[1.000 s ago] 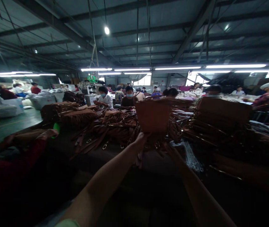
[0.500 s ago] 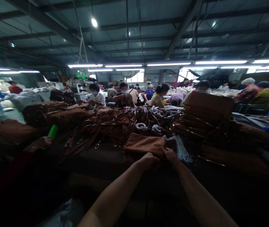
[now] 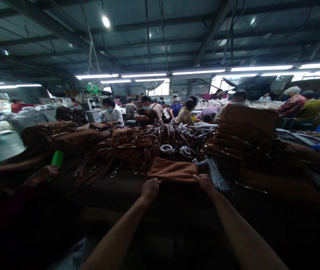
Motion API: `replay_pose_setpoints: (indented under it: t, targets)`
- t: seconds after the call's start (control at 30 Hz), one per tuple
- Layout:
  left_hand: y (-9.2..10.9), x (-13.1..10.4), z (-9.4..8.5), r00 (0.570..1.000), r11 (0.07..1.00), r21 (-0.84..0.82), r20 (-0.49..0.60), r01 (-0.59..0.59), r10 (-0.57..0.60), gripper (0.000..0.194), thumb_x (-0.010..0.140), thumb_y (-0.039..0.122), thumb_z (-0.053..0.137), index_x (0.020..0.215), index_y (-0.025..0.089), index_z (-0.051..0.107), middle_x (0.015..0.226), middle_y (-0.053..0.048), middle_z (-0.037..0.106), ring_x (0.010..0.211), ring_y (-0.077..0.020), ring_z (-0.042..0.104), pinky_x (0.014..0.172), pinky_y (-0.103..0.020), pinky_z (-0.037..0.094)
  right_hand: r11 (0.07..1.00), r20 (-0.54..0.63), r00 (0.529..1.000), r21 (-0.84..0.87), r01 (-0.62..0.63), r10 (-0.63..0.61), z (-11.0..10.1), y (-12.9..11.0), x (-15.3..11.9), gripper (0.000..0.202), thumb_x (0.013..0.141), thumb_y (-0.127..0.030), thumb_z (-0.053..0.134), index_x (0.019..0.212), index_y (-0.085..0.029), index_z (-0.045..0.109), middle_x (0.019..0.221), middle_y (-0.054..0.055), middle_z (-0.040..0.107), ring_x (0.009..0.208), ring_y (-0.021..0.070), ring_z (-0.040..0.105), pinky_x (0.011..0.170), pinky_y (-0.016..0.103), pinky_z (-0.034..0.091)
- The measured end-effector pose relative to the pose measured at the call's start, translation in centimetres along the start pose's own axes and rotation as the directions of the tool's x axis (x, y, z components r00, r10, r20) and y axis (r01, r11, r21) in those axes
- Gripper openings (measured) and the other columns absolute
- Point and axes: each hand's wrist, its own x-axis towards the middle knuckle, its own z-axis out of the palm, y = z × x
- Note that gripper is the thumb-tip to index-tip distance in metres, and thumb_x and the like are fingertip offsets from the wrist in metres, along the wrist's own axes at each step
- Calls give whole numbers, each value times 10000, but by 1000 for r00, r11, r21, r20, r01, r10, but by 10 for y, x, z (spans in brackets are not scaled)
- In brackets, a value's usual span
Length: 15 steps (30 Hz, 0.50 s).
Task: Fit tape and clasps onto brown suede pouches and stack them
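Note:
A flat brown bag (image 3: pixel 174 169) lies in front of me on the dark work table (image 3: pixel 132 191). My left hand (image 3: pixel 151 189) is closed on its near left corner. At the near right corner, my right hand (image 3: pixel 205 183) pinches the edge between thumb and fingers. Just behind the bag sit two coiled white bundles, one of them a white ring-shaped coil (image 3: pixel 167 149). Beside my right hand spreads a bunch of thin pale strings (image 3: pixel 218 174).
A tall stack of brown bags (image 3: pixel 241 131) rises at right. Brown straps with metal clasps (image 3: pixel 114 172) lie left of centre, near a fringed bag pile (image 3: pixel 77 139). At far left a co-worker's hand (image 3: pixel 46 173) holds a green brush or comb (image 3: pixel 57 159). Several people work behind.
My left hand has moved left along the bag's near edge to its left corner. My right hand stays at the right corner. The co-worker's hand and green tool have shifted slightly left.

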Motion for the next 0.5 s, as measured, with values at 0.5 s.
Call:
replay_pose_setpoints:
  t: [0.5]
  targets:
    - [31, 32, -7, 875, 872, 79, 27, -484, 483, 223, 741, 300, 698, 950, 226, 670, 1012, -44, 598, 1016, -206, 532, 885, -296, 402, 906, 72, 997, -423, 9, 24, -7, -16, -26, 566, 849, -617, 375, 848, -129, 662, 855, 134, 669, 760, 201, 625, 632, 263, 392]
